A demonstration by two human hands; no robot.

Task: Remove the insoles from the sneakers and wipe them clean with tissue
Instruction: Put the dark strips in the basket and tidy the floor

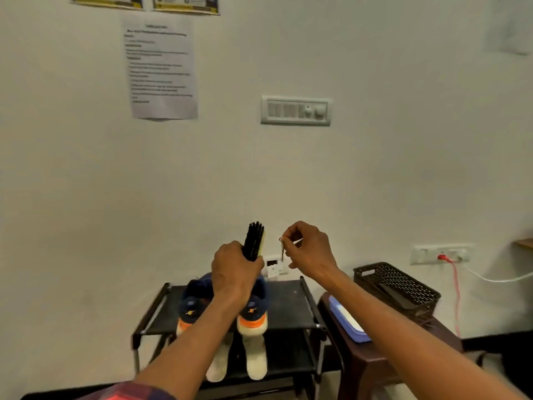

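Note:
A pair of navy sneakers (pixel 253 310) with orange and white toes stands on the top shelf of a black shoe rack (pixel 288 304). Two off-white insoles (pixel 255 359) hang down from the shelf's front edge, just below the toes. Above the sneakers, my left hand (pixel 235 274) grips a shoe brush (pixel 253 241) upright, black bristles facing left. My right hand (pixel 308 249) is raised beside it and pinches a small thin loop (pixel 281 249) that dangles from my fingertips. A flat blue and white pack (pixel 347 319) lies on the stool to the right.
A dark brown plastic stool (pixel 372 359) stands right of the rack, with a black perforated basket (pixel 398 287) on it. The white wall close behind carries a switch panel (pixel 295 111), a printed sheet (pixel 161 67) and a socket with a red plug (pixel 442 256) and cables.

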